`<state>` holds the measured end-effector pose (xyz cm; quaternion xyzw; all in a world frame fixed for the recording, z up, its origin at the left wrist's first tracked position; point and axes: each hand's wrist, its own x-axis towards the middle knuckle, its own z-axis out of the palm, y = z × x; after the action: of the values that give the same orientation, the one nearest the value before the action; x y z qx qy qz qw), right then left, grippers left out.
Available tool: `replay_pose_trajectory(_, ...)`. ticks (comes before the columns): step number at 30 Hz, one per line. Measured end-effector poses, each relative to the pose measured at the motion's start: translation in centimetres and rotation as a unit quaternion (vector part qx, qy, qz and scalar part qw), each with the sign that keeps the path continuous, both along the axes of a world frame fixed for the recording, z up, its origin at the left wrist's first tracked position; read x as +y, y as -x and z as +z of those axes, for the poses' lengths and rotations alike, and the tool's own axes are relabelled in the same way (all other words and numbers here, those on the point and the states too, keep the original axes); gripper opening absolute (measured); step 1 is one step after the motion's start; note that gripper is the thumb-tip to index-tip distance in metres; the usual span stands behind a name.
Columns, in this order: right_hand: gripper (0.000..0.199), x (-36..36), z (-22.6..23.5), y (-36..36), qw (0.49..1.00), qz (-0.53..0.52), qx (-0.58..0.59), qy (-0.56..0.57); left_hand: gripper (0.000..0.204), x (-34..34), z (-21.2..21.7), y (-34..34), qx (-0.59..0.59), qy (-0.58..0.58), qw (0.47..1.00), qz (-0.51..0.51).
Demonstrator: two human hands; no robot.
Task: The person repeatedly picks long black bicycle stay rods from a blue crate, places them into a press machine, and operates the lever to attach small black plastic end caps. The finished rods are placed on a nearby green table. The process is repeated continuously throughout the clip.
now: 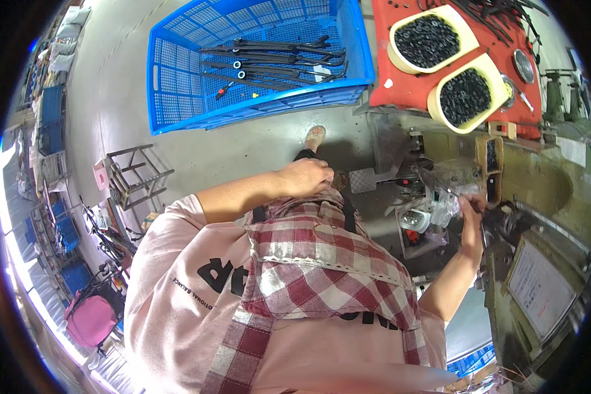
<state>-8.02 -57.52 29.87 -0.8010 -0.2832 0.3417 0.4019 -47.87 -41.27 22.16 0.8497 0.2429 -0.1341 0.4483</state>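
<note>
Fingers of the right hand (469, 211) pinch a thin black rod (440, 187) at the grey press (456, 174), while the left hand (306, 177) rests curled on the checked apron (308, 243), so a slip could catch fingertips.

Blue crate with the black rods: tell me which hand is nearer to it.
Left. The left hand rests on the checked apron, just below the blue crate; the right hand is at the machine, farther right.
</note>
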Motion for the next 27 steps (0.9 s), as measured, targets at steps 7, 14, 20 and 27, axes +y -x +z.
replay_pose_trajectory(7, 0.021, 1.2, -0.6, 6.6, 0.955, -0.142, -0.254, 0.062, 0.022, 7.5, -5.1, 2.7, -0.016, 0.023, 1.000, -0.012)
replay_pose_trajectory(14, 0.026, 4.1, -10.2, 15.2, 0.927, -0.171, -0.143, 0.302, 0.027, 22.4, -15.6, 7.1, 0.013, 0.092, 0.995, 0.040)
replay_pose_trajectory(20, 0.028, 28.1, -24.1, 25.3, 0.899, 0.328, -0.241, 0.162, 0.028, 32.4, -29.3, 11.4, 0.170, 0.053, 0.977, 0.115)
replay_pose_trajectory(27, 0.023, 39.0, -36.4, 22.9, 0.784, 0.474, -0.332, 0.224, 0.048, 37.0, -53.6, 15.1, 0.213, 0.183, 0.856, 0.434)
